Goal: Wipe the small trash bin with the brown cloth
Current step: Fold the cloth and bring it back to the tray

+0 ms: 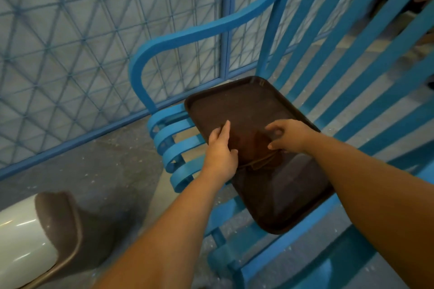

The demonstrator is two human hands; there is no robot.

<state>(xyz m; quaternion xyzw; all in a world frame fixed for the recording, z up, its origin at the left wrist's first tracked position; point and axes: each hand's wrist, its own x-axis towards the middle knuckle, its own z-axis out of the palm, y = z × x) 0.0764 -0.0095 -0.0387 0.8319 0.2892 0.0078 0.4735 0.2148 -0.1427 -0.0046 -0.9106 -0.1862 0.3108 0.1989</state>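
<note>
Brown cloth [254,148] lay folded on the brown tray [246,101] on the blue bench [178,145]. Left hand [220,148] and right hand [290,135] were spread loosely over it, nothing gripped. Risks judged: cloth poorly distinguished from tray; tray dragged off the slats.

Tray [270,105]: lies on the seat of the bench [183,129], toward its left armrest end.
Cloth [256,150]: on the tray, near its middle.
Left hand [220,148]: at the cloth's left edge.
Right hand [291,136]: over the cloth's right side.
Fence [82,54]: behind and left of the bench.
Bin [30,237]: on the floor, well left of the bench, nearer the camera.
</note>
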